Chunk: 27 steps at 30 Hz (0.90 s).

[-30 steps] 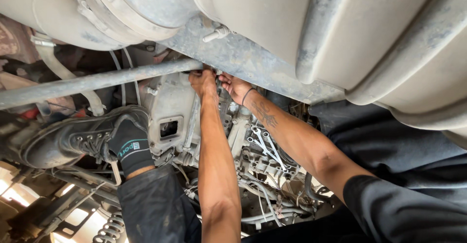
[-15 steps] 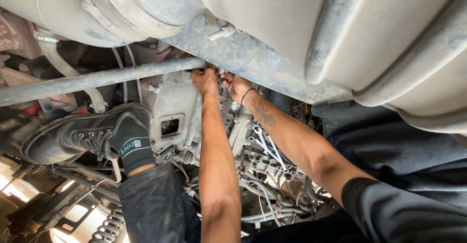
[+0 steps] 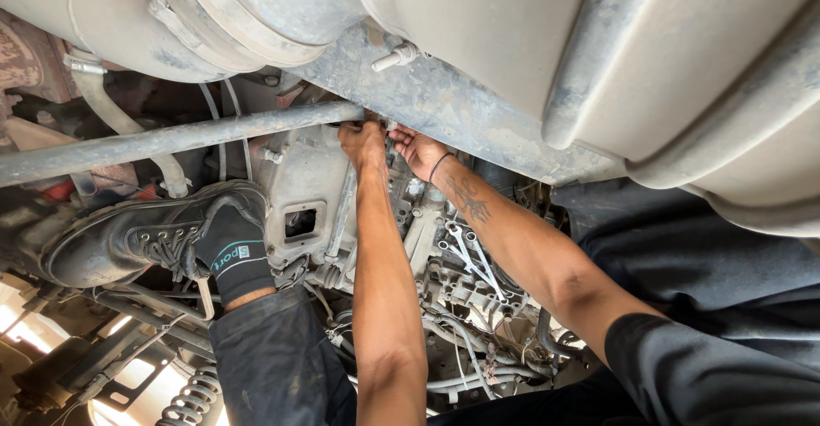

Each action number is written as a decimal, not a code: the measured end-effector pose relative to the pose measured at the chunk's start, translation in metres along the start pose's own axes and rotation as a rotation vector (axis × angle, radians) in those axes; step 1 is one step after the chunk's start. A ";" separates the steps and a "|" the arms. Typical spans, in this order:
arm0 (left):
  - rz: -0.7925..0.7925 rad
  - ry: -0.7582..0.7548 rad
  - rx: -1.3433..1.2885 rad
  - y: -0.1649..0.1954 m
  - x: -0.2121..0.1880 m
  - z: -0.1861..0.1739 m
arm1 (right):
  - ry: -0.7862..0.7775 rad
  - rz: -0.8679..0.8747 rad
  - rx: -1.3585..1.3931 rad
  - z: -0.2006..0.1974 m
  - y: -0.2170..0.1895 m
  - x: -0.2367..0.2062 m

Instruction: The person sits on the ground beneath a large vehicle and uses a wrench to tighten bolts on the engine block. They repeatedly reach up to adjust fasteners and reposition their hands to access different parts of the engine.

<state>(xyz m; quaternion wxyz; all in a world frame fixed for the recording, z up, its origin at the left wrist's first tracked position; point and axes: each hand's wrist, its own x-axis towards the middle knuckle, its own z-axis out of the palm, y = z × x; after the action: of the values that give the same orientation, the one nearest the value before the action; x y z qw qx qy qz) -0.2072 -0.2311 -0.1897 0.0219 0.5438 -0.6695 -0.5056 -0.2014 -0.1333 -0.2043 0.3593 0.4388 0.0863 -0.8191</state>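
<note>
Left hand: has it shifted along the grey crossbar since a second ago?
No. The left hand stays at the end of the grey crossbar, beside the right hand.

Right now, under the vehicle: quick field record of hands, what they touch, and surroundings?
left hand: raised to the grey crossmember, fingers at a fitting where the rod meets it; grip hidden
right hand: beside the left, at the same fitting; dark band on the wrist
grey rod: runs left from the hands
wrenches: resting on the grey housing below the right forearm
black boot: lower left, braced by the casing
</note>
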 end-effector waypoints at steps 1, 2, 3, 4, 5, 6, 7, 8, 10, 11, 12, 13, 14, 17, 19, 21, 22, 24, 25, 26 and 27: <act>-0.012 0.006 0.007 0.000 -0.001 0.000 | 0.002 0.015 -0.020 0.000 0.000 0.000; -0.021 0.009 0.014 0.000 -0.001 0.000 | 0.002 0.027 -0.041 0.000 0.000 0.001; -0.028 0.012 0.020 0.001 -0.001 0.000 | -0.001 0.039 -0.061 0.000 0.000 0.002; -0.024 0.017 0.024 0.001 -0.001 0.000 | 0.003 0.031 -0.064 0.001 0.001 0.002; -0.021 0.021 0.029 0.001 -0.001 0.001 | 0.009 0.024 -0.066 0.002 0.001 0.003; -0.014 0.024 0.031 0.002 -0.001 0.001 | 0.010 0.014 -0.069 0.003 0.001 0.004; -0.023 0.031 0.047 0.002 0.000 0.002 | 0.004 -0.015 -0.071 0.005 0.001 0.005; -0.036 0.039 0.064 0.004 -0.001 0.002 | 0.000 -0.041 -0.074 0.006 0.001 0.004; -0.029 0.039 0.073 0.004 -0.001 0.002 | -0.002 -0.105 -0.080 0.008 0.002 0.004; -0.011 0.033 0.065 0.004 -0.002 0.002 | 0.000 -0.139 -0.085 0.008 0.002 0.003; 0.007 0.026 0.058 0.005 -0.002 0.001 | 0.002 -0.174 -0.089 0.008 0.002 0.001; -0.002 0.020 0.050 0.005 -0.003 0.000 | -0.006 -0.158 -0.084 0.008 0.001 0.000; -0.010 0.014 0.041 0.006 -0.004 0.000 | -0.016 -0.142 -0.079 0.007 0.001 -0.002; -0.060 0.031 0.133 0.008 -0.005 -0.001 | 0.003 -0.069 -0.015 0.004 0.001 -0.003; -0.076 0.034 0.137 0.008 -0.005 0.000 | 0.017 -0.050 -0.024 0.002 0.002 0.000; -0.072 0.025 0.052 0.006 -0.004 0.000 | 0.024 -0.058 -0.098 0.000 0.004 0.003; -0.063 0.028 0.045 0.005 -0.003 0.000 | -0.003 -0.093 -0.105 -0.001 0.006 0.005; -0.048 0.028 0.027 0.002 -0.001 -0.001 | -0.057 -0.167 -0.124 -0.004 0.007 0.007; -0.046 0.014 0.036 0.000 0.000 -0.002 | -0.062 -0.150 -0.111 -0.006 0.007 0.008; -0.045 0.002 0.043 -0.002 0.001 -0.003 | -0.067 -0.132 -0.099 -0.008 0.007 0.009; -0.042 -0.012 0.048 -0.003 0.002 -0.003 | -0.075 -0.116 -0.089 -0.010 0.007 0.009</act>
<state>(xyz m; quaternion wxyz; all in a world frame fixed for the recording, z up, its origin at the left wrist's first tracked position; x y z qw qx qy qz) -0.2041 -0.2347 -0.1911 -0.0057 0.5551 -0.6700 -0.4929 -0.1934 -0.1388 -0.2160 0.3332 0.3859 0.1343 -0.8497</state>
